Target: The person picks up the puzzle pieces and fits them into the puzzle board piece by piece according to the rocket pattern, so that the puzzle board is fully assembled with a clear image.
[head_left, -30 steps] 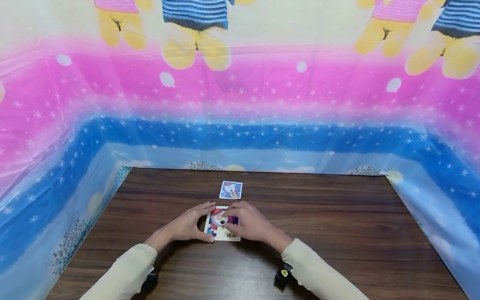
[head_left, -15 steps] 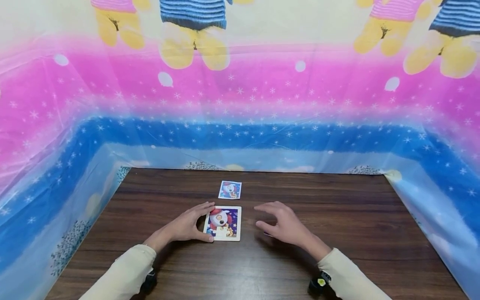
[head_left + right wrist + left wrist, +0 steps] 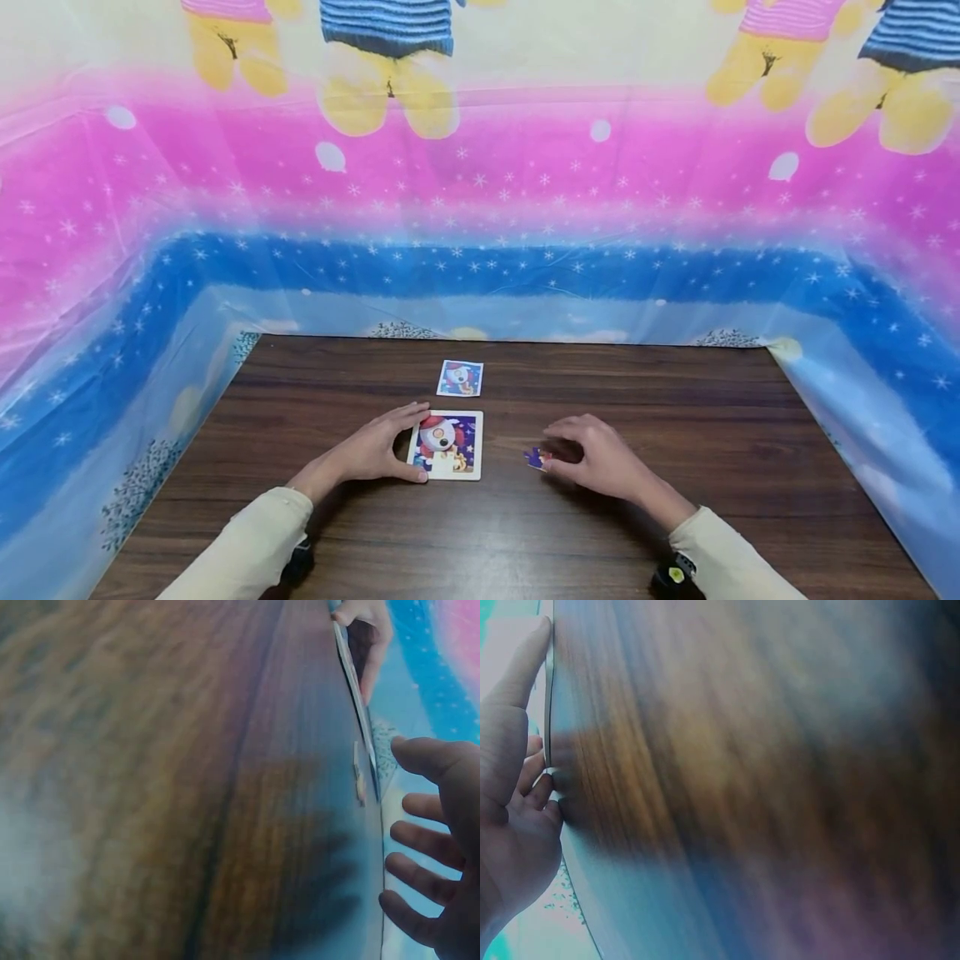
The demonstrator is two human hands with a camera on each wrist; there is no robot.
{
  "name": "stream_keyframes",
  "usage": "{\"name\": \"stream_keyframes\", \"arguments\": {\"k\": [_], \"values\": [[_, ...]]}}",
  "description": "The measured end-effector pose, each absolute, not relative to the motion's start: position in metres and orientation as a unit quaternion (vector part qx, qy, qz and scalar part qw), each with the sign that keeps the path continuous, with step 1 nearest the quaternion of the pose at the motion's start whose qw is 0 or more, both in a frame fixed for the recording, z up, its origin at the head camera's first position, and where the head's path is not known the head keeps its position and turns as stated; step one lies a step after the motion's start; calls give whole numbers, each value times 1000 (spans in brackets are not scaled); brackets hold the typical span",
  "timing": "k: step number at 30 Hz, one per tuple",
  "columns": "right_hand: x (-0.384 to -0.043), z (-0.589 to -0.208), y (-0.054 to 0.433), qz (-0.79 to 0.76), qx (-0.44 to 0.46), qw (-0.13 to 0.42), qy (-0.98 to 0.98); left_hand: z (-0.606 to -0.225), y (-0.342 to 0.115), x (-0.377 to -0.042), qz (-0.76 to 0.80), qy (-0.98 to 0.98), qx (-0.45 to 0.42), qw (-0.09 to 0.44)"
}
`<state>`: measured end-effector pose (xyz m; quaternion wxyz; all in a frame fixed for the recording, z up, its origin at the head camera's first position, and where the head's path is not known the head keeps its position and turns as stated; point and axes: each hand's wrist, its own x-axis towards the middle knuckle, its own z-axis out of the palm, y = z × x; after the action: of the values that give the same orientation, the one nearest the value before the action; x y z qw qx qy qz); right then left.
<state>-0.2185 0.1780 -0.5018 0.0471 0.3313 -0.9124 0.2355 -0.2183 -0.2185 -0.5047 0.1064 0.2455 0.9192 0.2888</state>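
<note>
My left hand (image 3: 369, 448) holds a small square jigsaw board (image 3: 476, 450) by its left side, with the thumb at the near corner and the fingers at the far one. The board shows a picture of a white character in red, and a pale gap is open in its lower middle. To the right of the board lie purple puzzle pieces (image 3: 536, 457) on the table. Over their right side my right hand (image 3: 603, 458) hovers; in the right wrist view its fingers (image 3: 420, 844) are spread apart and hold nothing.
A small picture card (image 3: 460, 378) with the same character lies beyond the board. The dark wooden table (image 3: 660, 417) is bordered at the back and sides by a printed cloth (image 3: 525, 267).
My right hand has left the board and moved right to the loose puzzle pieces, which now show beside it. My left hand has stayed at the board's left side.
</note>
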Motion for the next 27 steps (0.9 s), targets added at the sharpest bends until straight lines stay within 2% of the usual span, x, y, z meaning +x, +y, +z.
{"name": "stream_keyframes", "arguments": {"k": [27], "values": [[-217,-509,175,182,323,23,-928,-503,-217,-217,291,920,239,110]]}}
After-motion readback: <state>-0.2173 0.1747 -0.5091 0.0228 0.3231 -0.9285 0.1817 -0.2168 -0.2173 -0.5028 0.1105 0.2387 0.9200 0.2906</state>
